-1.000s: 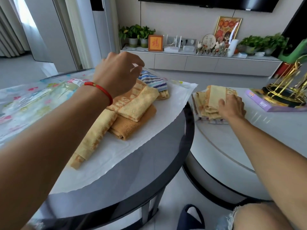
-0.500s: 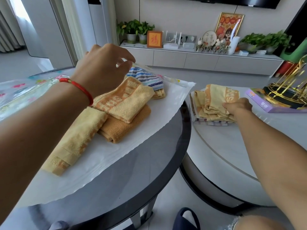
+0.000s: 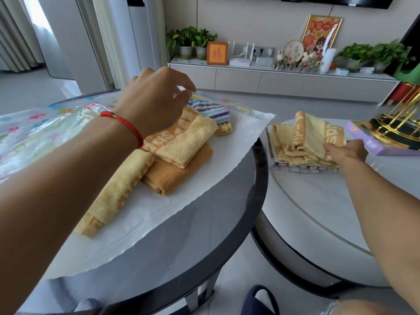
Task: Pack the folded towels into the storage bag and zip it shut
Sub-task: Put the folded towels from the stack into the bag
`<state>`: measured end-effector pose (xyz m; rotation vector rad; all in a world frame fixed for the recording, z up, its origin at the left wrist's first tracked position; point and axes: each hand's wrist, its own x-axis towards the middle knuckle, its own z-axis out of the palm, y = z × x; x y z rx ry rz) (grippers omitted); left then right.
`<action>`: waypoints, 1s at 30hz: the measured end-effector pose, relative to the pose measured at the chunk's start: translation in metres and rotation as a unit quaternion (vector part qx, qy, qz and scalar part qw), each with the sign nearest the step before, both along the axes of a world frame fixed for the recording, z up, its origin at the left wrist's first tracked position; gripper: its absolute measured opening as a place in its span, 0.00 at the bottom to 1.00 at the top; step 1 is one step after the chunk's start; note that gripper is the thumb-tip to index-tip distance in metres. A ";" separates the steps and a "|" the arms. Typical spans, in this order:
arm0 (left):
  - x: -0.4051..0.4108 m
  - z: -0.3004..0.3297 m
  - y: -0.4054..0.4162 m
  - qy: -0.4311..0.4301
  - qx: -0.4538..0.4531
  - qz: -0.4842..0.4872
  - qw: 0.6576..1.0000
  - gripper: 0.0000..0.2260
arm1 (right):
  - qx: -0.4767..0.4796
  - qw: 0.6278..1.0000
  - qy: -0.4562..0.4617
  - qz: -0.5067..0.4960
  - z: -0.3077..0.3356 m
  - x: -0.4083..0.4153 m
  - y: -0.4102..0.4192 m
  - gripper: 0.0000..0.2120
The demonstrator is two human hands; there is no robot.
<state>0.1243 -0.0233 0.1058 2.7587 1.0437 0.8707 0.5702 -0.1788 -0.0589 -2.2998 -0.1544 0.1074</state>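
Observation:
The storage bag lies open on the dark round table, its white lower layer (image 3: pixel 204 201) spread flat and its clear flower-printed top layer (image 3: pixel 45 123) raised at the left. My left hand (image 3: pixel 154 103), with a red cord on the wrist, pinches that clear layer's edge above the towels. Inside lie a long yellow towel (image 3: pixel 120 192), an orange towel (image 3: pixel 177 173), a yellow patterned towel (image 3: pixel 181 142) on top of it, and a blue striped towel (image 3: pixel 211 110) at the back. On the white table, my right hand (image 3: pixel 347 153) grips the top yellow towel (image 3: pixel 313 133) of a stack (image 3: pixel 295 160).
The dark glass table (image 3: pixel 181 258) overlaps the lower white round table (image 3: pixel 318 205). A purple box (image 3: pixel 375 144) and a gold wire rack (image 3: pixel 400 126) stand just right of the stack. A dark slipper (image 3: pixel 261 301) is on the floor below. A low cabinet with plants lines the far wall.
My right hand has closed on the top towel of the stack and its far edge now rises off the pile. My left hand stays on the bag's clear layer.

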 end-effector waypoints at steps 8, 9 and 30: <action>-0.002 -0.006 0.005 0.003 0.018 -0.002 1.000 0.11 | -0.079 0.996 -0.031 0.011 0.020 -0.011 0.008 0.34; -0.003 -0.006 0.006 0.003 0.017 -0.002 1.000 0.11 | -0.105 0.993 -0.044 0.017 0.020 -0.013 0.007 0.32; -0.003 0.001 0.007 -0.010 -0.016 0.001 1.000 0.11 | 0.555 0.747 0.324 0.166 0.095 -0.098 -0.023 0.10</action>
